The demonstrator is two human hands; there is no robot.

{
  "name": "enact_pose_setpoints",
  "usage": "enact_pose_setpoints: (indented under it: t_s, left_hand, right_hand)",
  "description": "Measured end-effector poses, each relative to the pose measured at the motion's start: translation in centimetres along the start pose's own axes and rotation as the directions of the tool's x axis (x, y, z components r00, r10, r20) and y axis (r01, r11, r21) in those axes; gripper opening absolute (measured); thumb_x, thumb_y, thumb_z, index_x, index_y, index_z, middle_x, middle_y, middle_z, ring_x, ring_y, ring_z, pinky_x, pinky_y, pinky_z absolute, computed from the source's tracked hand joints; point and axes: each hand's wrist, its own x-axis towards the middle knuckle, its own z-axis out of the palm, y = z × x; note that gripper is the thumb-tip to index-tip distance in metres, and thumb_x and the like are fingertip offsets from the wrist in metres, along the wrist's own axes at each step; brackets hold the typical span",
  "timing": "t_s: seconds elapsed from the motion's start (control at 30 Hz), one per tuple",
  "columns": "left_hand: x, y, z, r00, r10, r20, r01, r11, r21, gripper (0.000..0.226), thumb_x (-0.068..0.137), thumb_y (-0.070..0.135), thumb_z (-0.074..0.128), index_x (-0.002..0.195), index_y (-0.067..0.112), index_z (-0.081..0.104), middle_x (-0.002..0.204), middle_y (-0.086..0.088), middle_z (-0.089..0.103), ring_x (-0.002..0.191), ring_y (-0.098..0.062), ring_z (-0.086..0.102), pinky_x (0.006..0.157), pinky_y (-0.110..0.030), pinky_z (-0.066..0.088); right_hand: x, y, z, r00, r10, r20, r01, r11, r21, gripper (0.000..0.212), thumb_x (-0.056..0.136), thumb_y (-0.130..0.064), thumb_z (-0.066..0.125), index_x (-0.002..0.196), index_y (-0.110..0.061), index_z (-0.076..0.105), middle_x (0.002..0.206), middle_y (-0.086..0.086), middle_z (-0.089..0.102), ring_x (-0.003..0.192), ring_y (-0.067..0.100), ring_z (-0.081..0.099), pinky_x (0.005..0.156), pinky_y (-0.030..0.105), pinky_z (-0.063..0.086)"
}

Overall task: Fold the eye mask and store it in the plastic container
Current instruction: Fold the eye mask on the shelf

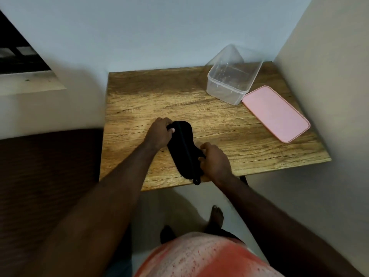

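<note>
Black fabric eye mask (182,148): lies flat on the counter, stretched diagonally from its far-left end to its near-right end, with a dark strap running along its length and a small loop hanging over the counter's near edge.
Wood-grain counter (139,102): rectangular top; the eye mask sits toward its near edge, left of centre.
Left hand (159,132): curled over the far-left end of the eye mask, thumb and fingers pinching the fabric there.
Right hand (215,158): at the near-right end of the eye mask, fingers bent and gripping the edge of the fabric.
Clear rectangular plastic container (231,76): open, well apart from the eye mask, at the far-right corner of the counter.
Pink flat rectangular lid (276,113): lies on the counter, just beside the container's near-right side, well right of the eye mask.
</note>
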Motion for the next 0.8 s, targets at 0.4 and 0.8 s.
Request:
enact_pose_setpoints:
  t_s: [0.4,0.8]
  left_hand:
    - [-10.9,-4.6,-2.5,0.943,-0.329,-0.046,0.325,0.943,-0.065,0.031,0.077,0.037,0.072,0.085,0.015,0.052,0.084,-0.008,0.064,0.076,-0.027,0.062,0.068,-0.041,0.054]
    - [-9.5,-5.1,2.9,0.964,0.257,0.075,-0.261,0.845,0.466,0.072,0.093,0.054,0.007,0.153,0.016,0.019,0.162,-0.008,0.013,0.150,-0.021,0.005,0.119,-0.043,0.003]
  right_hand:
    - [3.5,-3.1,-0.2,0.905,-0.386,-0.179,0.386,0.922,-0.032,0.028,0.088,-0.008,0.055,0.114,-0.008,0.066,0.110,0.011,0.068,0.105,0.029,0.059,0.091,0.041,0.048]
    - [0.3,0.7,4.3,0.898,-0.426,0.115,0.438,0.832,-0.340,0.081,0.095,-0.064,0.007,0.156,-0.010,0.011,0.164,0.008,0.011,0.152,0.019,0.002,0.121,0.042,-0.008]
